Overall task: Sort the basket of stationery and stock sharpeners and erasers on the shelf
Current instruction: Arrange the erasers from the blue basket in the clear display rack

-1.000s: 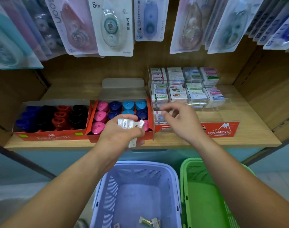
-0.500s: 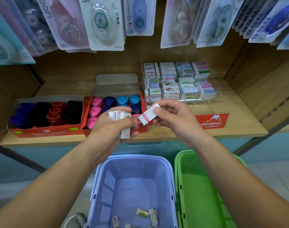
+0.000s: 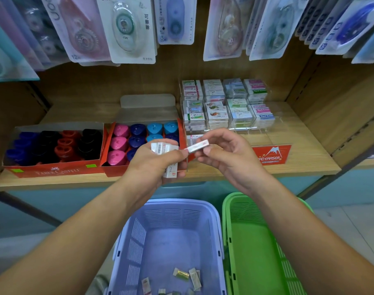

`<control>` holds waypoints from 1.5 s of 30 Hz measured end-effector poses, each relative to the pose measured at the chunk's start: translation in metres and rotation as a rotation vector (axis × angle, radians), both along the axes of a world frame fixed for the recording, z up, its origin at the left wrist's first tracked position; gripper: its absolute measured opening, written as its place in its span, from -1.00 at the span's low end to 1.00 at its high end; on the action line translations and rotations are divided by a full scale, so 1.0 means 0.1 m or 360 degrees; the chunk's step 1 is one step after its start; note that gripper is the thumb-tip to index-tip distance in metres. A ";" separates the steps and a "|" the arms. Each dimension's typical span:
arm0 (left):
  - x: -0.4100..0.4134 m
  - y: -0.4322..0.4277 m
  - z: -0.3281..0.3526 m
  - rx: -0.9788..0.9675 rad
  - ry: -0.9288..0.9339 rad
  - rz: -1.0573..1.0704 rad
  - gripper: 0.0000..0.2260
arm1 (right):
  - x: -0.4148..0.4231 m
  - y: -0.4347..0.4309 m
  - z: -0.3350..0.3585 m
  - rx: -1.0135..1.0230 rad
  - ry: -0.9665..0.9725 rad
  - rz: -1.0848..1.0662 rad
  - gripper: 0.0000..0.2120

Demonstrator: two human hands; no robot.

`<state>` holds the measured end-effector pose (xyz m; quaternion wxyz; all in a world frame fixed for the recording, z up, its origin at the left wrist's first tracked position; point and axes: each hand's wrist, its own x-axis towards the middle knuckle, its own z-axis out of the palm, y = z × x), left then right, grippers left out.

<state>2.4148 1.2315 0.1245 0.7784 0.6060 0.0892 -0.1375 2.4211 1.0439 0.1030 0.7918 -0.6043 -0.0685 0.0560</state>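
Two hands: left hand (image 3: 152, 165) tight round an eraser stack (image 3: 167, 149), right hand (image 3: 228, 159) in a pinch on one eraser (image 3: 198, 146).

Slotted stripes down the walls of the lilac basket (image 3: 181, 202), next to a bright green basket (image 3: 226, 220). Red on both cartons: white lettering and lime tags on the left carton (image 3: 54, 171) holding navy, black and red sharpeners (image 3: 64, 143), and pink, dark blue and sky-blue sharpeners (image 3: 137, 135) in the right carton (image 3: 115, 170). White with a pinkish edge on the single eraser (image 3: 197, 145), white with grey print and a red mark on the eraser bundle (image 3: 168, 152), green, pink and blue bands on the stacked erasers (image 3: 224, 111), a white peak on the red sign (image 3: 272, 155), tan wood grain on the shelf (image 3: 305, 162).
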 end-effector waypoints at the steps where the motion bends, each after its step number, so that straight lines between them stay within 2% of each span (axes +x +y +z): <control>1: 0.00 -0.01 -0.01 0.0023 -0.0003 0.0004 -0.75 | -0.01 -0.01 0.00 0.0015 0.0000 0.0026 -0.82; 4: 0.02 -0.03 -0.03 0.0098 -0.0054 0.0026 -0.75 | -0.01 -0.03 -0.01 -0.0054 -0.0004 -0.0021 -0.88; 7: 0.04 -0.04 -0.06 0.0161 -0.0089 0.0016 -0.75 | 0.00 -0.08 -0.04 -0.0260 -0.0069 -0.0068 -0.77; 11: 0.05 -0.08 -0.11 0.0207 -0.0080 0.0003 -0.75 | 0.00 -0.15 -0.07 -0.0340 -0.0045 -0.0128 -0.62; 16: 0.09 -0.13 -0.16 0.0289 -0.0079 0.0024 -0.75 | -0.03 -0.18 -0.11 -0.0340 0.0081 -0.0175 -0.71; 20: 0.10 -0.08 -0.19 0.0607 -0.0142 -0.0023 -0.66 | -0.04 -0.26 -0.16 -0.0460 0.0063 -0.0241 -0.74; 23: 0.09 0.04 -0.19 0.0787 -0.0166 -0.0064 -0.69 | 0.13 -0.36 -0.16 -0.0643 -0.0010 -0.0431 -0.74; 28: 0.04 0.26 -0.21 0.0752 -0.0081 -0.0035 -0.69 | 0.68 -0.26 -0.13 -0.1240 -0.0262 -0.0531 -0.79; 31: 0.02 0.35 -0.21 0.0678 -0.0070 -0.0023 -0.67 | 0.89 -0.09 -0.19 -0.1483 -0.0340 -0.0547 -0.85; 35: 0.03 0.41 -0.20 0.0663 -0.0109 -0.0023 -0.69 | 0.95 0.00 -0.32 -0.1688 -0.0410 -0.0631 -0.88; 41: 0.07 0.44 -0.18 0.0612 -0.0106 0.0056 -0.69 | 0.96 0.00 -0.34 -0.1693 -0.0494 -0.0692 -0.91; 45: 0.05 0.45 -0.19 0.0598 -0.0108 0.0078 -0.67 | 0.98 0.01 -0.40 -0.1899 -0.0581 -0.0823 -0.87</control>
